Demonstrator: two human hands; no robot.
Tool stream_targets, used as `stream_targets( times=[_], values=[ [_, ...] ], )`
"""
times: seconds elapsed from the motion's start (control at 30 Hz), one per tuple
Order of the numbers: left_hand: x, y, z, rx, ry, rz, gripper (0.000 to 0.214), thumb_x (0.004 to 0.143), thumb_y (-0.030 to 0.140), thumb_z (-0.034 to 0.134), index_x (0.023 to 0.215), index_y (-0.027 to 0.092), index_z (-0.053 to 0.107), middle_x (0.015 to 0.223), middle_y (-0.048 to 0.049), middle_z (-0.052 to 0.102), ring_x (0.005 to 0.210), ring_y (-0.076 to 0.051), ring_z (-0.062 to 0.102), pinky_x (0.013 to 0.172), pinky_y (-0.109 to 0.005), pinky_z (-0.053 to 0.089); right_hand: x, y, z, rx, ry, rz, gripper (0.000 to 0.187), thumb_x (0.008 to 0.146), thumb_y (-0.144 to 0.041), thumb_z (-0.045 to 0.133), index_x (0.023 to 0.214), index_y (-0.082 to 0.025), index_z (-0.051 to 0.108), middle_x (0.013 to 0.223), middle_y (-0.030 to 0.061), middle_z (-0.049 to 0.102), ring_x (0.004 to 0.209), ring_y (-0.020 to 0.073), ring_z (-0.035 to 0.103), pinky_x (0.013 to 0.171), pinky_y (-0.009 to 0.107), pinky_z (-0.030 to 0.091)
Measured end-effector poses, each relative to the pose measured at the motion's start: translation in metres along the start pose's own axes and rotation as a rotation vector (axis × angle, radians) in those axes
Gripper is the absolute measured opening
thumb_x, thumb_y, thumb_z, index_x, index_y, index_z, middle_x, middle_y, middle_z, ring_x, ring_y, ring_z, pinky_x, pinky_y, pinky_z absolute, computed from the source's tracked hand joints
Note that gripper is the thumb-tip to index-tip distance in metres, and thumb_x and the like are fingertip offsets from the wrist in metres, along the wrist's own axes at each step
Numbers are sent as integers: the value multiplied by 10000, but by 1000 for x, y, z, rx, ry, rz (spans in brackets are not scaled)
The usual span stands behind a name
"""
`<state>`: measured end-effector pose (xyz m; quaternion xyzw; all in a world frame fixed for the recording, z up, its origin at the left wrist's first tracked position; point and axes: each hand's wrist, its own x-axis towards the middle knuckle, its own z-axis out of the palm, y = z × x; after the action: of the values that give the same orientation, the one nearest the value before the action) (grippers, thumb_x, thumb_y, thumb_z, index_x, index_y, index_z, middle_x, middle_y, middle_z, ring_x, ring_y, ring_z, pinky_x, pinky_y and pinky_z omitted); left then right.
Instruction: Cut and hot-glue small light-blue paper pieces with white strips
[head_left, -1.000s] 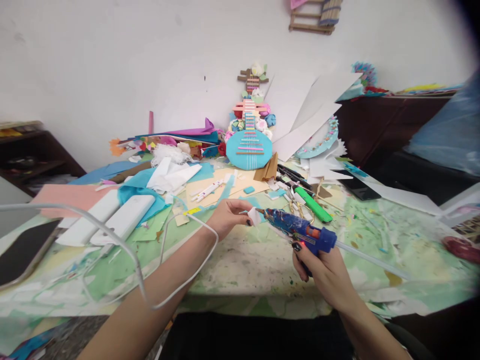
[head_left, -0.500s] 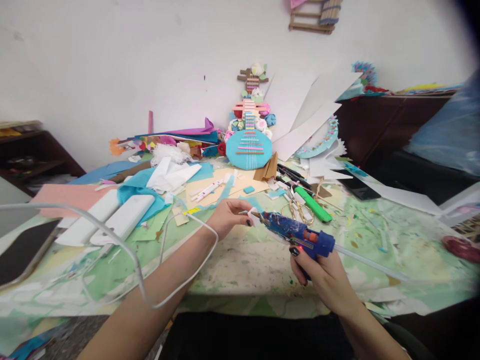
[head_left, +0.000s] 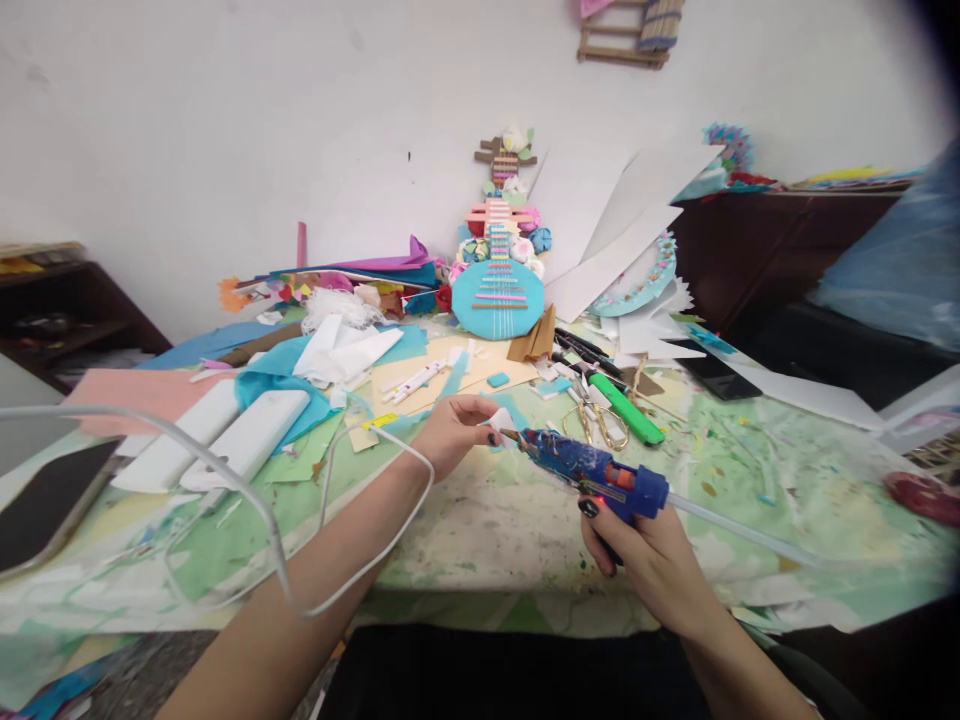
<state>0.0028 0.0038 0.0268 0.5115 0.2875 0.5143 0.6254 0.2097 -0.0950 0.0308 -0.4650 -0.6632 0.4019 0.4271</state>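
Between thumb and fingers, my left hand [head_left: 456, 436] pinches a small white piece of paper [head_left: 501, 422] above the table. My right hand [head_left: 634, 550] is wrapped round the handle of a blue hot glue gun [head_left: 585, 465]. Its nozzle points left and meets or nearly meets the paper; I cannot tell if they touch. A long glue stick [head_left: 750, 530] juts from the gun's rear, and a small red light glows near my thumb. Beyond my hands stands a turquoise paper instrument [head_left: 498, 300] with strings and paper flowers.
A white cable [head_left: 277, 540] loops over my left forearm. Gold scissors [head_left: 596, 422], a green cutter [head_left: 626, 408] and several pens lie beyond the glue gun. White power banks [head_left: 247, 440] and a phone [head_left: 52, 505] are at left. Another dark phone [head_left: 716, 370] lies at right.
The white paper has turned slightly in my left fingers and shows more of its face. The glue gun has shifted very slightly; both grips stay the same.
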Motion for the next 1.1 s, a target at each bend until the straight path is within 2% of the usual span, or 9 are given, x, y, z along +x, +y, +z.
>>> stream_targets(
  times=[0.17, 0.33, 0.5, 0.7, 1.1],
  values=[
    [0, 1, -1, -88, 22, 18, 329, 386, 259, 907, 634, 141, 725, 645, -44, 693, 595, -141, 608, 606, -269, 472, -2, 1, -2, -24, -21, 7, 352, 859, -401, 455, 558, -220, 426, 407, -20, 421, 383, 97, 388, 380, 247, 334],
    [0, 0, -2, -126, 48, 29, 333, 380, 248, 909, 644, 151, 731, 667, -43, 702, 595, -135, 597, 629, -281, 462, -4, -1, -4, -54, -23, -5, 382, 870, -424, 443, 547, -219, 425, 405, -16, 427, 387, 100, 400, 390, 246, 341],
    [0, -1, -2, -59, -3, 10, 311, 408, 253, 903, 627, 136, 716, 646, -36, 684, 585, -123, 587, 603, -259, 450, -5, -1, -5, -29, 8, -29, 395, 901, -423, 414, 568, -209, 425, 418, -28, 421, 398, 90, 393, 411, 236, 340],
    [1, -4, -2, 4, -58, -39, 247, 444, 208, 882, 572, 126, 688, 599, -22, 667, 563, -110, 584, 550, -222, 435, 0, -3, -2, -15, -22, -47, 455, 916, -431, 393, 521, -206, 396, 413, -28, 401, 407, 84, 398, 440, 231, 352],
    [-1, 0, -3, -92, -32, 13, 359, 407, 306, 905, 664, 130, 726, 659, -44, 681, 611, -133, 599, 618, -262, 458, -5, -2, -6, -96, -13, -8, 468, 895, -446, 408, 489, -214, 398, 406, -13, 417, 397, 95, 404, 392, 229, 343]
  ],
)
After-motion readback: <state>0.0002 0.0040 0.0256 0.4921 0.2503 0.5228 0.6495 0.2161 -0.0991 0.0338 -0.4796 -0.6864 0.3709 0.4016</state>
